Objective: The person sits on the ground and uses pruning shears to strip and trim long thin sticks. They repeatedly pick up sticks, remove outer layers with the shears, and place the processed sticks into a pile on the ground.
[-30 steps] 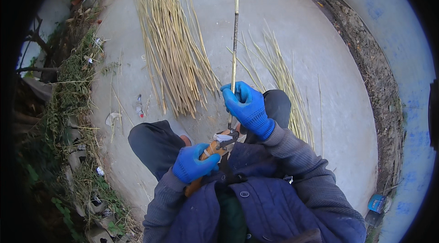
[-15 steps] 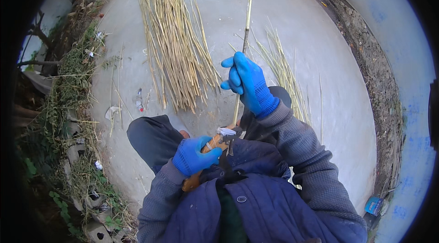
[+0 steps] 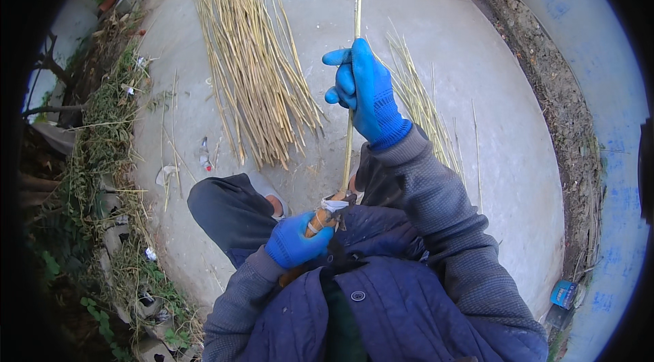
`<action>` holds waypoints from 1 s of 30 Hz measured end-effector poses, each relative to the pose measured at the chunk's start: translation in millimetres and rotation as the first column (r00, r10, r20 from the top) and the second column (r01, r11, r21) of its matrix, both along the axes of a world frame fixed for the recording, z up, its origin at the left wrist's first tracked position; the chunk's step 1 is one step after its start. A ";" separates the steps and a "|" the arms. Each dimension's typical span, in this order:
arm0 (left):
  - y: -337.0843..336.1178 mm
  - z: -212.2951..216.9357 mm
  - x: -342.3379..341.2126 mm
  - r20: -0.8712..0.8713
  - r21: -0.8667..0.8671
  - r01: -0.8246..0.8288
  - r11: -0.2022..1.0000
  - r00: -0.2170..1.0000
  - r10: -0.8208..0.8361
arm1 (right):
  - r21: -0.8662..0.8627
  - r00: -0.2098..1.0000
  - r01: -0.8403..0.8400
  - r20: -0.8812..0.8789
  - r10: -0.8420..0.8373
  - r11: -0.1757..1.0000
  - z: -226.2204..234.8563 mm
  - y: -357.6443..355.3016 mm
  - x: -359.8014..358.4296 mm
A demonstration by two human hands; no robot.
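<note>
My right hand [image 3: 364, 93], in a blue glove, grips a long pale reed stalk [image 3: 356, 8] that runs from my lap up and away over the concrete. My left hand [image 3: 296, 243], also in a blue glove, is closed around the wooden handle of a knife [image 3: 323, 215] close to my body. The knife's blade end, wrapped in white tape, sits against the lower part of the stalk. I am squatting, with dark trousers and a shoe under the stalk.
A large bundle of cut reed stalks [image 3: 248, 62] lies on the concrete ground [image 3: 477, 89] ahead left. A smaller pile of stalks [image 3: 422, 106] lies right of my arm. Weeds and rubble [image 3: 102, 158] border the left; a soil strip and blue wall [image 3: 599, 89] the right.
My right hand has slid farther up along the stalk, away from my body. The stalk has tilted slightly to the right. My left hand holds the knife in the same place.
</note>
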State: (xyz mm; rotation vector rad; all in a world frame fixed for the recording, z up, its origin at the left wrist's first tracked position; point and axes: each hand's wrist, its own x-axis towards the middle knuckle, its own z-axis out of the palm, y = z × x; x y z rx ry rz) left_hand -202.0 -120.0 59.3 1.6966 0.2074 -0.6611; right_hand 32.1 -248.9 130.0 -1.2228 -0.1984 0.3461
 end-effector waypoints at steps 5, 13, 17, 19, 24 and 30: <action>-2.2 -1.3 -7.5 0.091 0.169 -0.036 0.985 0.996 0.020 | 0.002 0.987 0.160 -0.031 -0.160 0.987 0.5 4.1 -3.3; -1.6 4.1 11.1 0.130 0.117 0.086 0.989 0.986 -0.101 | -0.004 0.975 0.210 -0.078 -0.209 0.978 -2.7 -13.5 -11.0; -4.5 4.0 5.6 0.138 0.156 0.086 0.984 0.985 -0.108 | -0.044 0.977 0.189 -0.091 -0.192 0.981 -0.8 -21.1 -9.7; -6.0 5.2 1.9 0.101 0.164 0.167 0.972 0.978 -0.185 | -0.082 0.980 0.156 -0.116 -0.165 0.984 1.6 -21.8 -7.9; -9.2 15.0 -6.7 0.077 0.072 0.080 0.994 0.993 -0.086 | -0.025 0.973 0.218 -0.069 -0.220 0.976 3.7 -19.8 -10.3; -2.2 15.1 10.7 0.169 0.173 0.131 0.976 0.973 -0.160 | 0.069 0.984 0.175 -0.032 -0.173 0.982 -9.7 -23.3 -25.0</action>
